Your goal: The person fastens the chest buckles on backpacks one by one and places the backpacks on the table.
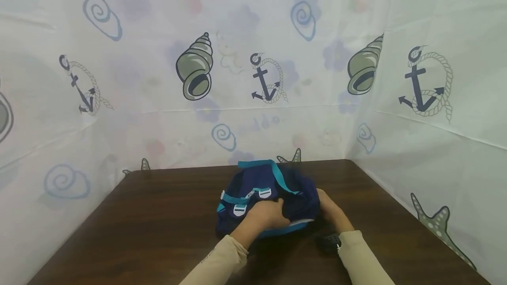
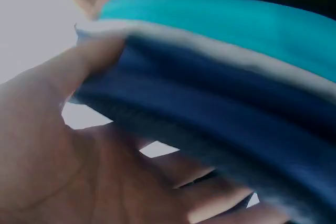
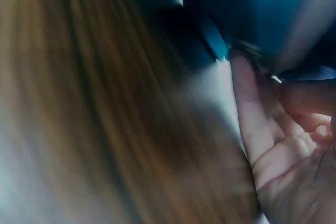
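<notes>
A navy backpack with teal straps and white buckles is at the middle of the table, its near right side tilted up. My left hand grips its near edge. In the left wrist view the thumb lies on one side of the navy fabric and the fingers on the other, beside a white seam and a teal panel. At the bag's right end, my right hand holds it, its fingers partly hidden behind the fabric. The right wrist view shows curled fingers against the teal and navy cloth.
The dark brown wooden table extends around the bag. A white curtain printed with shells, anchors and starfish hangs behind it and along both sides. A black device is at the right wrist, by the beige sleeve.
</notes>
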Demonstrator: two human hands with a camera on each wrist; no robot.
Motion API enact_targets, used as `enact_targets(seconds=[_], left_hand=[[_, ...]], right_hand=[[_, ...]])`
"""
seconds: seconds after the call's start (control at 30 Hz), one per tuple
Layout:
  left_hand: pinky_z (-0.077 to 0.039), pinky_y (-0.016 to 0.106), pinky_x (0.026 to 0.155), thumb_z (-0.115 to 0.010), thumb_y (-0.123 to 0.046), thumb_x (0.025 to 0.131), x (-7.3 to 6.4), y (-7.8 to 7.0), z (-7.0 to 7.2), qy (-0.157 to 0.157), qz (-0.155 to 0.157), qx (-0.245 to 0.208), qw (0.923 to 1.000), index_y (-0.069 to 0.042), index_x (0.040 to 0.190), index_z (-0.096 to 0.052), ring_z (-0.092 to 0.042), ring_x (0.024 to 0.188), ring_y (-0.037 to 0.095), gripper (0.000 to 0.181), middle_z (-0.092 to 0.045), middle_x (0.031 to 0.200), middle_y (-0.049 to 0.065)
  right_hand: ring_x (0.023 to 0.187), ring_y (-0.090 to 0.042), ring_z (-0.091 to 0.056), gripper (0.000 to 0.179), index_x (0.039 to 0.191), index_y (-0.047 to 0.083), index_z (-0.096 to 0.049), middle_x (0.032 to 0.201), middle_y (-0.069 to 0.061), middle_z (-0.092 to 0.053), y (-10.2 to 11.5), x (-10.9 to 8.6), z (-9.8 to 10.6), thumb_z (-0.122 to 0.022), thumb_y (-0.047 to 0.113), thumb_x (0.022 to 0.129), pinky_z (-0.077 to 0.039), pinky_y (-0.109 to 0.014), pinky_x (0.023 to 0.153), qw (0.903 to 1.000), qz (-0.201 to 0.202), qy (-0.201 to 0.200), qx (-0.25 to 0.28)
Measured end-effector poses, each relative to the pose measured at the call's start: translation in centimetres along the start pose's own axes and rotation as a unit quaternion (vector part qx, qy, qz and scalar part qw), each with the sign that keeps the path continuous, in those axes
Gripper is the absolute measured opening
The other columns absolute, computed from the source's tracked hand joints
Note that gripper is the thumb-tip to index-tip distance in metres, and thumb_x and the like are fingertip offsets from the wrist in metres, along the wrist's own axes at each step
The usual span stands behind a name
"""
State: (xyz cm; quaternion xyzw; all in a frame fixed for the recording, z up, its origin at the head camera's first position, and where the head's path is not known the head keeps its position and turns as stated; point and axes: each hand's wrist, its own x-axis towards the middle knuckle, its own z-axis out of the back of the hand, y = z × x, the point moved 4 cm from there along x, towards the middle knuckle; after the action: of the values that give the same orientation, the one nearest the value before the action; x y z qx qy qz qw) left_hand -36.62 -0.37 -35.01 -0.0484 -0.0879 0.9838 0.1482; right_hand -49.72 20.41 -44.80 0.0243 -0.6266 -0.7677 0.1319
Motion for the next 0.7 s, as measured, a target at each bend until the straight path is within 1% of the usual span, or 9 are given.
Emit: enact_targets(seconds=[0.03,0.17,0.3,0.4,0.47,0.53,0.57,0.63,0.7], left_hand=[[-0.052,0.043,0.099,-0.068,-0.051,0.087,-0.1,-0.1,-0.1,0.007,0.007,0.020,0.9997,-0.014,0.148,-0.047,-0.065,0.115,0.027,0.075,-0.064,0.135,0.009],[-0.052,0.046,0.098,-0.075,-0.060,0.078,-0.4,-0.3,-0.6,0.049,0.038,0.060,0.9963,-0.019,0.148,-0.048,-0.063,0.116,0.027,0.085,-0.064,0.133,0.007],[-0.049,0.052,0.101,-0.073,-0.066,0.077,-0.8,-0.2,-0.8,0.103,0.048,0.060,0.9917,-0.028,0.151,-0.042,-0.056,0.126,0.026,0.089,-0.057,0.144,0.000],[-0.047,0.051,0.103,-0.067,-0.069,0.080,-0.9,0.1,-0.5,0.134,0.012,0.056,0.9893,-0.029,0.150,-0.043,-0.053,0.131,0.022,0.085,-0.054,0.147,-0.006],[-0.045,0.049,0.107,-0.061,-0.069,0.085,-0.8,0.3,0.3,0.157,-0.046,0.039,0.9857,-0.027,0.149,-0.045,-0.050,0.136,0.019,0.078,-0.052,0.149,-0.008],[-0.045,0.043,0.108,-0.053,-0.065,0.093,-0.6,0.7,1.3,0.194,-0.123,-0.009,0.9732,-0.024,0.146,-0.051,-0.051,0.135,0.016,0.067,-0.055,0.145,-0.009],[-0.047,0.040,0.106,-0.050,-0.061,0.096,-0.7,0.9,2.0,0.215,-0.159,-0.048,0.9624,-0.021,0.142,-0.055,-0.053,0.132,0.015,0.061,-0.058,0.142,-0.007],[-0.050,0.036,0.104,-0.043,-0.054,0.102,-0.9,1.8,3.4,0.264,-0.222,-0.138,0.9284,-0.015,0.135,-0.062,-0.059,0.127,0.016,0.055,-0.064,0.135,-0.002],[-0.054,0.036,0.097,-0.040,-0.050,0.105,-1.2,3.4,4.8,0.288,-0.238,-0.223,0.9003,-0.008,0.122,-0.069,-0.067,0.114,0.019,0.054,-0.072,0.122,0.005]], right_hand=[[0.083,-0.010,-0.055,0.025,0.111,0.001,-0.064,0.097,-0.004,-0.064,2.2,-1.3,-0.4,-0.046,0.016,0.102,-0.048,-0.025,0.074,0.9997,-0.006,-0.016,-0.020],[0.086,-0.013,-0.062,0.033,0.125,-0.006,-0.062,0.112,-0.013,-0.068,1.7,-0.7,0.9,-0.048,0.012,0.101,-0.055,-0.029,0.074,0.9974,-0.045,-0.037,-0.044],[0.086,-0.019,-0.069,0.032,0.122,-0.009,-0.062,0.108,-0.017,-0.071,2.8,-1.2,2.2,-0.050,0.013,0.103,-0.060,-0.035,0.072,0.9966,-0.022,-0.036,-0.071],[0.095,-0.030,-0.072,0.033,0.121,-0.012,-0.060,0.111,-0.024,-0.071,5.6,-1.3,2.7,-0.051,0.015,0.104,-0.060,-0.041,0.079,0.9916,0.037,-0.041,-0.117],[0.103,-0.036,-0.070,0.033,0.120,-0.013,-0.060,0.112,-0.026,-0.070,8.2,-1.2,2.3,-0.051,0.015,0.104,-0.058,-0.045,0.087,0.9852,0.079,-0.055,-0.141],[0.105,-0.040,-0.068,0.032,0.118,-0.012,-0.062,0.112,-0.027,-0.069,11.0,-1.0,1.3,-0.051,0.015,0.104,-0.055,-0.049,0.092,0.9773,0.121,-0.061,-0.163],[0.106,-0.041,-0.067,0.032,0.117,-0.011,-0.062,0.111,-0.028,-0.069,12.1,-1.0,0.5,-0.052,0.016,0.104,-0.054,-0.050,0.094,0.9770,0.136,-0.054,-0.155],[0.104,-0.040,-0.067,0.032,0.116,-0.009,-0.064,0.110,-0.027,-0.069,13.9,-0.8,-1.6,-0.052,0.018,0.104,-0.053,-0.051,0.094,0.9744,0.157,-0.018,-0.160],[0.101,-0.040,-0.068,0.030,0.114,-0.006,-0.065,0.109,-0.028,-0.068,14.9,-0.6,-4.1,-0.053,0.019,0.104,-0.054,-0.052,0.093,0.9685,0.166,0.052,-0.178]])
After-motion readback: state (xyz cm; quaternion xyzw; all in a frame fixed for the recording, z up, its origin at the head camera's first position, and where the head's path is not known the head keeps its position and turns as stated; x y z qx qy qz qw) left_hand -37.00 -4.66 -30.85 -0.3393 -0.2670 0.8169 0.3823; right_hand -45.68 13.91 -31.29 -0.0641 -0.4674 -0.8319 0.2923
